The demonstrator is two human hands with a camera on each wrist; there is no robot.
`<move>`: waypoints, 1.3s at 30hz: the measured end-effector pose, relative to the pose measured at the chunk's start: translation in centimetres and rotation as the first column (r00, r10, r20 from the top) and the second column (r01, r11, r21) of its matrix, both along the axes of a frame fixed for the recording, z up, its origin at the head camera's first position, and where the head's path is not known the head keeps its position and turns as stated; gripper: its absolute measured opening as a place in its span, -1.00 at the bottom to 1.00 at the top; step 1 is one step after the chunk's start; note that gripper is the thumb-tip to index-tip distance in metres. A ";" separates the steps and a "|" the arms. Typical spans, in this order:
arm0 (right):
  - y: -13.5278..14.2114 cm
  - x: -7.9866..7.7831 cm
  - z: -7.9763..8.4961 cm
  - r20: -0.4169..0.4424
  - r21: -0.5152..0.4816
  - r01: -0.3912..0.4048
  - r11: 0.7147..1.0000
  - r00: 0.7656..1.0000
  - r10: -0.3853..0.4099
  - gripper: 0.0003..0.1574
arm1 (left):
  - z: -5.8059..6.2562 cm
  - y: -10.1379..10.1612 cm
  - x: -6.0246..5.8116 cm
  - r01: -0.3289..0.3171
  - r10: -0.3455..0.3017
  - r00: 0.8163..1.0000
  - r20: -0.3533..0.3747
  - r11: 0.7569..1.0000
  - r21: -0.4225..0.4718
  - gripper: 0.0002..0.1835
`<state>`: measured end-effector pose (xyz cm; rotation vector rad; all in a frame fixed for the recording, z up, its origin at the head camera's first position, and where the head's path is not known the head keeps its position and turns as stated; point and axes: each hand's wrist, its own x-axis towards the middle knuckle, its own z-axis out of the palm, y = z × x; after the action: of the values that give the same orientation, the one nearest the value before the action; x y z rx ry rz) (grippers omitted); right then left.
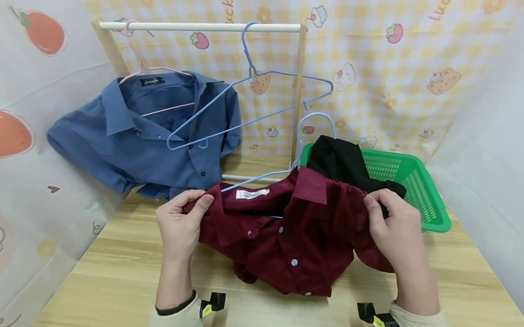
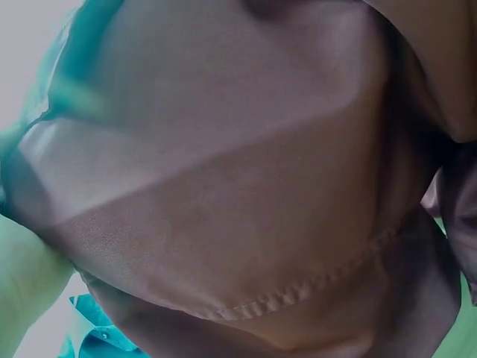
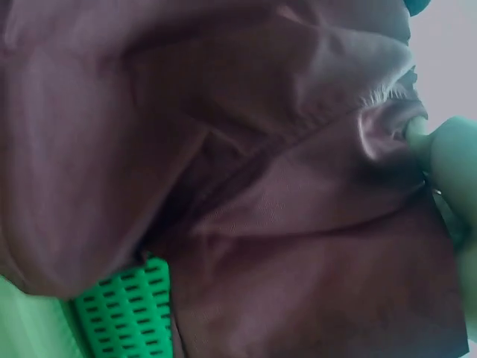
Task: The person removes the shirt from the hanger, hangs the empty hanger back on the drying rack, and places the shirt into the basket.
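A dark red shirt (image 1: pixel 312 230) hangs between my two hands above the table, with a light blue hanger (image 1: pixel 261 176) inside its collar and the hook sticking up. With thumb and fingers my left hand (image 1: pixel 181 223) pinches the shoulder on the left side. On the other side my right hand (image 1: pixel 392 224) pinches the cloth near the sleeve. The shirt front faces me, several pale buttons showing. In the left wrist view the shirt cloth (image 2: pixel 223 194) fills most of the picture; in the right wrist view the cloth (image 3: pixel 298 186) also covers much, with the fingers at its right edge.
A white rail (image 1: pixel 198 27) on wooden posts stands behind. From it hang a blue shirt (image 1: pixel 164 153) on a pink hanger (image 1: pixel 138 60) and a bare blue hanger (image 1: pixel 289 75). A green basket (image 1: pixel 437 219) with black cloth (image 1: pixel 342 160) sits at the right.
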<state>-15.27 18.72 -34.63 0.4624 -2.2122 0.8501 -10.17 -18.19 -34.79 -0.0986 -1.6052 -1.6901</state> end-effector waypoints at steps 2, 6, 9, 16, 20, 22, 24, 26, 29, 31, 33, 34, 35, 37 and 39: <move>-0.2 0.1 -0.1 0.007 0.014 0.001 1.000 1.000 -0.001 -0.86 | -0.2 0.0 0.0 0.003 -0.003 1.000 0.010 1.000 0.007 -0.94; -0.5 0.2 0.1 0.015 0.046 0.002 0.999 1.000 -0.003 -0.85 | -0.6 0.1 -0.2 0.003 -0.003 1.000 0.025 1.000 -0.005 -0.92; -0.6 0.2 0.2 0.020 0.065 0.003 0.998 1.000 -0.004 -0.83 | -0.9 0.2 -0.4 0.002 -0.001 0.999 0.032 1.000 -0.027 -0.89; -1.0 0.3 0.2 0.009 0.082 -0.001 0.997 1.000 0.000 -0.82 | -1.4 0.4 -0.7 -0.012 0.014 0.998 0.066 0.999 -0.035 -0.90; -1.2 0.2 0.0 -0.001 0.083 -0.005 0.997 1.000 0.005 -0.83 | -1.5 0.6 -0.7 -0.010 0.012 0.997 0.073 0.999 -0.035 -0.85; -1.3 0.2 -0.1 -0.004 0.083 -0.003 0.997 1.000 0.003 -0.83 | -1.6 0.6 -0.8 -0.004 0.006 0.997 0.076 0.999 -0.033 -0.82; -1.3 0.1 -0.1 -0.007 0.082 0.000 0.997 1.000 0.000 -0.83 | -1.6 0.7 -0.8 0.003 0.000 0.997 0.082 0.999 -0.032 -0.82; -1.3 0.2 0.0 -0.008 0.082 0.003 0.997 1.000 -0.002 -0.83 | -1.7 0.8 -0.8 0.005 -0.002 0.996 0.089 0.999 -0.037 -0.83; -1.4 0.2 0.0 -0.006 0.083 0.004 0.997 1.000 -0.003 -0.84 | -1.8 1.0 -0.8 0.004 0.001 0.995 0.104 0.999 -0.046 -0.84; -1.5 0.3 0.0 -0.009 0.082 0.002 0.997 1.000 -0.001 -0.84 | -2.0 1.0 -0.8 0.006 -0.001 0.994 0.111 0.999 -0.047 -0.83; -1.6 0.2 0.0 -0.016 0.082 -0.002 0.997 1.000 0.003 -0.85 | -2.1 1.1 -0.9 0.009 -0.004 0.993 0.115 0.999 -0.046 -0.81; -1.7 0.2 0.0 -0.022 0.081 -0.005 0.997 1.000 0.006 -0.85 | -2.1 1.1 -0.9 0.012 -0.006 0.993 0.114 0.999 -0.046 -0.81; -1.8 0.2 0.0 -0.027 0.079 -0.007 0.997 1.000 0.009 -0.86 | -2.1 1.1 -0.9 0.012 -0.007 0.994 0.114 0.999 -0.046 -0.82; -1.9 0.2 0.0 -0.040 0.075 -0.015 0.997 0.999 0.018 -0.86 | -2.0 1.1 -1.0 0.011 -0.005 0.994 0.113 0.999 -0.049 -0.82; -2.0 0.2 0.0 -0.065 0.068 -0.041 0.997 0.997 0.045 -0.88 | -2.0 0.9 -1.1 0.001 0.005 0.995 0.100 0.998 -0.055 -0.82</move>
<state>-15.10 16.74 -34.67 0.5640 -2.1819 0.7742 -11.29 -17.32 -36.77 -0.0399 -1.7258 -1.6726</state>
